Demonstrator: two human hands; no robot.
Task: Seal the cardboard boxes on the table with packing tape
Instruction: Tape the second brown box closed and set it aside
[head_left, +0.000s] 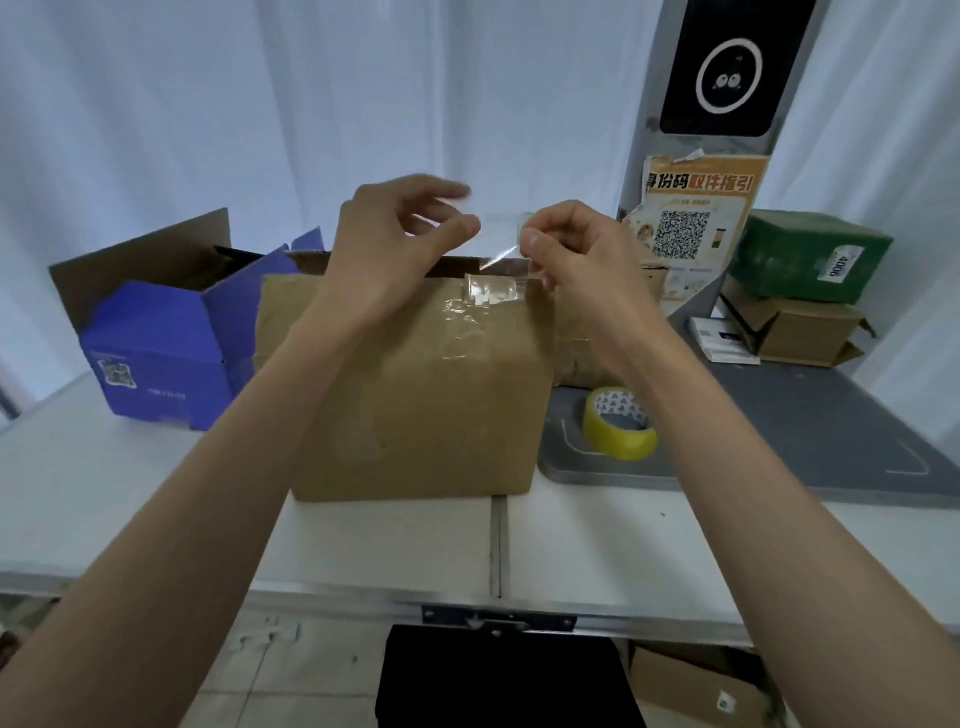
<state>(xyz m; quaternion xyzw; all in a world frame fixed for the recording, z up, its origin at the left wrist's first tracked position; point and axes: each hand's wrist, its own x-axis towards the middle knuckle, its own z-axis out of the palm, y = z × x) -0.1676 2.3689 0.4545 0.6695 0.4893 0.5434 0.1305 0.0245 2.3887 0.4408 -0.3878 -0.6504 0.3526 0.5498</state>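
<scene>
- The brown cardboard box (415, 384) stands on the white worktop (130, 493) right in front of the person, near side facing them, so its top edge sits within easy reach of both hands.
- A short strip of clear tape (501, 249) is stretched in the air just above that top edge; this looks meant to go down beside the shiny patch of tape (491, 291) already folded over the rim.
- The left hand (395, 234) has its thumb and forefinger brought together at the strip's left end, with the other fingers loosely spread above; motion blur makes the exact contact hard to tell.
- The right hand (566, 249) pinches the strip's right end between thumb and curled fingers, holding it taut.
- The yellow tape roll (621, 423) lies on the grey mat (805, 431) just right of the box, apart from both hands, handy for the next strip.
- A blue box (166, 343) stands open to the left, apparently not yet sealed.
</scene>
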